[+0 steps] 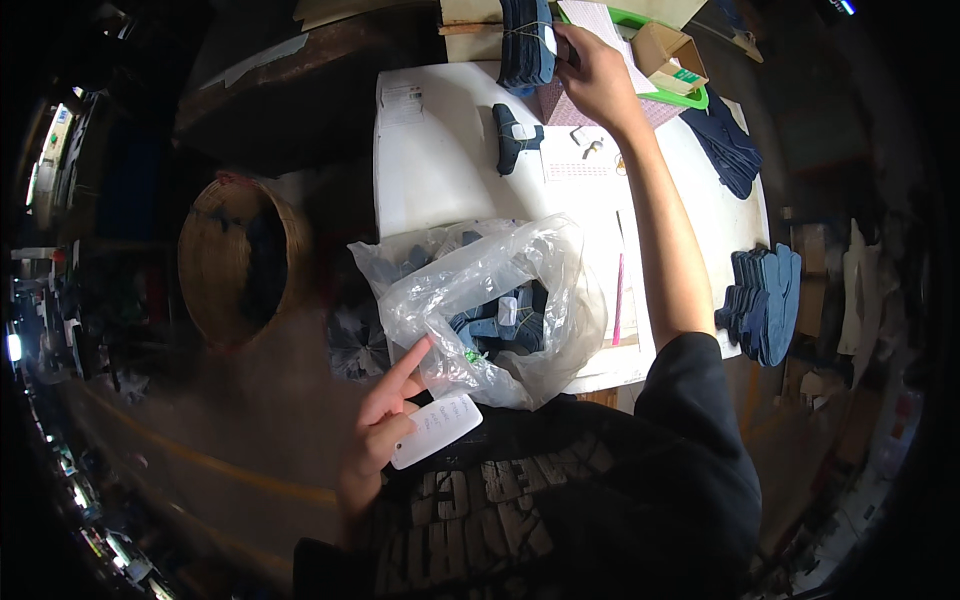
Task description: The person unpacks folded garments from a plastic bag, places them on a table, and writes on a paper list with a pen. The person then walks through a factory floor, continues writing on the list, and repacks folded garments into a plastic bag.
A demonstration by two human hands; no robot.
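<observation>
My right hand (598, 80) reaches to the far side of the white table, its fingers closed on the edge of a tied bundle of dark blue denim pieces (526, 48). My left hand (388, 415) holds a white tag (438, 432) with handwriting, low by the near edge. Its index finger points out against a clear plastic bag (425, 290). Inside the open bag lie more blue denim bundles (505, 318), one with a white label. A small tied denim bundle (516, 138) rests on the table beyond the bag.
A green-rimmed basket (690, 100) holds papers and a small cardboard box (672, 58). Dark denim pieces (722, 150) and a blue stack (765, 300) lie along the right edge. A pink pen (618, 300) lies beside the bag. A round wicker basket (240, 262) stands left.
</observation>
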